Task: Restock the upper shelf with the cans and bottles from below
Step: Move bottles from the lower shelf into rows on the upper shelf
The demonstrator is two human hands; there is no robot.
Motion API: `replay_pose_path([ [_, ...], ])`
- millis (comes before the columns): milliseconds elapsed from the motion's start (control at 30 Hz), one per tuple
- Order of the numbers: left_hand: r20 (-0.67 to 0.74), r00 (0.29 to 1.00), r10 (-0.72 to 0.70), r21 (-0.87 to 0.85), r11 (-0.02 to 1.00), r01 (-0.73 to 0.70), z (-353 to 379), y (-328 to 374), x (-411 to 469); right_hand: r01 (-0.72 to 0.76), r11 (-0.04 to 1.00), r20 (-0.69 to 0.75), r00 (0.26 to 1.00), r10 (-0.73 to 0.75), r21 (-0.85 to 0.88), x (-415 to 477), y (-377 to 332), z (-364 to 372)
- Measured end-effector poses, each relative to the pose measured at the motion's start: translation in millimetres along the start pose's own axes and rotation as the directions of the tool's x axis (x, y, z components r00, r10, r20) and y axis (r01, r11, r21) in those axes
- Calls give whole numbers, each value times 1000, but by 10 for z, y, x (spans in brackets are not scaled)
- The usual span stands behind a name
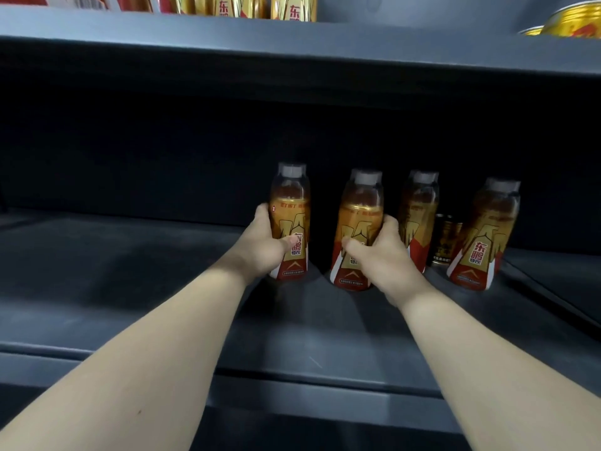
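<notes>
gripping first bottle (291,203) in left hand (265,247): thumb across the label front, fingers curled round the far side. same with right hand (382,255) on second bottle (359,206): thumb on the front, fingers wrapped behind. both held at mid-body, both upright. bases on or just off the lower shelf (130,271), can't tell which.

placing everything off the dark can (447,239):
- third bottle (418,216) just left of it, close against the right hand's knuckles
- second bottle next left again, first bottle furthest left
- fourth bottle (487,236) just right of it, looks tilted, possibly only the wide lens
- can itself set back behind the bottle row, partly hidden
- upper shelf (292,37) overhead, stocked with gold bottles (294,9) up-left of the can and gold cans (575,21) up-right, bare stretch between

risks, judged from here:
- knocking third bottle with right knuckles on lift-out, almost no clearance; could topple onto the can
- clipping caps on the upper shelf's front lip if lifted straight up; better to draw out toward the body first
- slick labels plus a one-handed grip on each, so a slip on any loosening mid-swing
- landing two at once up top: bumping the gold bottles unless aimed at the bare stretch
</notes>
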State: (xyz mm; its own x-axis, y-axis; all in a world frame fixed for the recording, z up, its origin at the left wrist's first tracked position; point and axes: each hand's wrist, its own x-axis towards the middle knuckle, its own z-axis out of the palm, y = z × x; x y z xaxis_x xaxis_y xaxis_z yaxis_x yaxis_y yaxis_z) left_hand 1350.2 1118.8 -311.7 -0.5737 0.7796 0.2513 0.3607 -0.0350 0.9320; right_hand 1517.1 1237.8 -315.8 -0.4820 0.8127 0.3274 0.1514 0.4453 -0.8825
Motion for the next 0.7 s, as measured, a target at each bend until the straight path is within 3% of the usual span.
replay_pose_path([
  [200, -17, 999, -38, -32, 999, 38, 38, -16, 9, -18, 1000, -74, 997, 18, 3, -16, -27, 139],
  [400, -229, 973, 30, 255, 966, 31, 224, -52, 47, 15, 999, -127, 992, -19, -32, -38, 24, 209],
  [700, -255, 965, 56, 294, 956, 22, 240, -88, 75, 25, 999, -127, 991, -29, -32, 1, 69, 212],
])
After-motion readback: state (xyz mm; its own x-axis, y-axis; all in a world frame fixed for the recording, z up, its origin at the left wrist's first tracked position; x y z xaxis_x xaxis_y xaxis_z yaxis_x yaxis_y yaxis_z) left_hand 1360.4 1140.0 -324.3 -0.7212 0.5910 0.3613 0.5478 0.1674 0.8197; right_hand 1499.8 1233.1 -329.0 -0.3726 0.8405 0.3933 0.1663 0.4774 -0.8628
